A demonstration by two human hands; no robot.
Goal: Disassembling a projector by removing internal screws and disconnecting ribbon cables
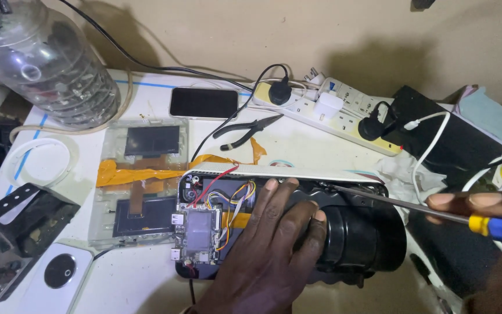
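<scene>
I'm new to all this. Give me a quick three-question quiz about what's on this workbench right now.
1. True or false: the left hand lies flat on the opened black device.
2. What does the right hand hold? A) the pliers B) the screwdriver C) the phone
3. Fill in: the screwdriver's tip meets the device at its ___ edge.

Key: 1 true. 2 B; the pliers and phone lie untouched on the table. 3 upper, just below the white strip.
</scene>
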